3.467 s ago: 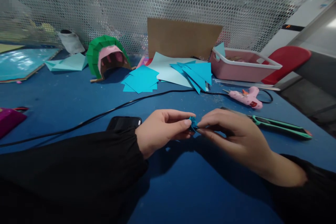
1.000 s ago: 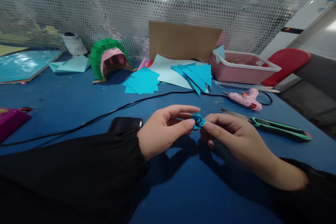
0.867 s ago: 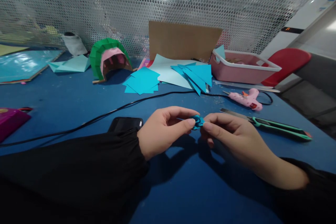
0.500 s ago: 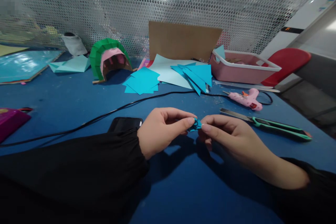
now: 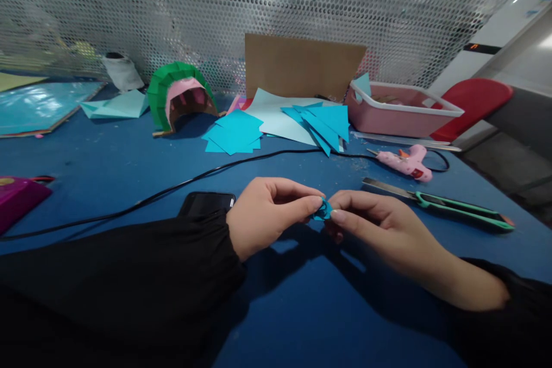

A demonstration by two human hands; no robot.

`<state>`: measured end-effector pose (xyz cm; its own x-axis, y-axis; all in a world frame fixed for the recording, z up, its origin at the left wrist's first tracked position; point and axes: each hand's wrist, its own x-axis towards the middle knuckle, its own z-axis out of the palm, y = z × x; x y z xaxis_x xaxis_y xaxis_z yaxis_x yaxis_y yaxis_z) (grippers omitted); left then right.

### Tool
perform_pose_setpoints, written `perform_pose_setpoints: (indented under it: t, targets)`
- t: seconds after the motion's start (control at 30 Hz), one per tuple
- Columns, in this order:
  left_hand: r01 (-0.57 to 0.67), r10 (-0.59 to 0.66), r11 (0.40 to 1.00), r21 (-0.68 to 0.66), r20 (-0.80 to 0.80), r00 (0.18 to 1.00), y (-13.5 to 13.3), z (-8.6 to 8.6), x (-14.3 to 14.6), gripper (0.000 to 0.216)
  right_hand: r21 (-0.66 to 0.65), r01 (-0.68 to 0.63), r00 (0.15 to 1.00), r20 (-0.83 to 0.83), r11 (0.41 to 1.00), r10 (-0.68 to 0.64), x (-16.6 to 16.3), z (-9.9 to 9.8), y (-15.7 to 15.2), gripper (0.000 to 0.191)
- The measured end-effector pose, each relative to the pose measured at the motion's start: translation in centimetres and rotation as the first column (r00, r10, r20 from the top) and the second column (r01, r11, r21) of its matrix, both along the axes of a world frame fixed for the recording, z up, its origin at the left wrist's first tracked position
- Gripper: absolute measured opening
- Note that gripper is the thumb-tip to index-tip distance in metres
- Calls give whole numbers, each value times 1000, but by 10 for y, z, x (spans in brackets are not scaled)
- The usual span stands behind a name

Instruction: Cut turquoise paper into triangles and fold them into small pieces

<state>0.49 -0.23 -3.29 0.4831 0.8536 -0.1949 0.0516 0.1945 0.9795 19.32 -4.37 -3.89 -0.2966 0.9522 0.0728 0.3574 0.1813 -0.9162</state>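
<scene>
A small rolled piece of teal paper [image 5: 322, 210] is pinched between both hands just above the blue table [image 5: 107, 172]. My left hand [image 5: 267, 213] grips it from the left with thumb and curled fingers. My right hand [image 5: 379, 227] pinches it from the right with thumb and forefinger. Most of the paper is hidden by the fingertips. Both forearms in black sleeves rest near the table's front edge.
A black phone [image 5: 207, 203] lies by my left wrist, with a black cable [image 5: 172, 187] behind it. Green-handled scissors [image 5: 448, 207] and a pink glue gun [image 5: 403, 162] lie to the right. Teal paper sheets [image 5: 235, 132], a green and pink paper model [image 5: 179, 95], cardboard [image 5: 302, 66] and a pink tray [image 5: 401, 106] stand at the back.
The fingertips have closed in around the teal paper, so less of it shows than a second ago. Both hands stay in nearly the same spot.
</scene>
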Motion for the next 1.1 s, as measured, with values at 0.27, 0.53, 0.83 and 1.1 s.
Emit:
perform_pose_setpoints:
  t: [0.27, 0.53, 0.83, 1.1]
  targets:
    - [-27, 40, 988, -154, 78, 996, 2, -1, 2, 12, 309, -32, 981, 194, 951, -30, 1, 0, 0, 10]
    - [7, 19, 967, -255, 100, 995, 1, 1, 3, 5, 717, -162, 946, 309, 678, -100, 2, -1, -1, 19]
    - [14, -18, 968, -251, -12, 1000, 2, 4, 4, 8, 736, -310, 869, 476, 602, -134, 7, -4, -3, 15]
    - [27, -33, 963, -269, -19, 999, 1, 4, 6, 9, 727, -246, 901, 415, 642, -125, 6, -2, -4, 13]
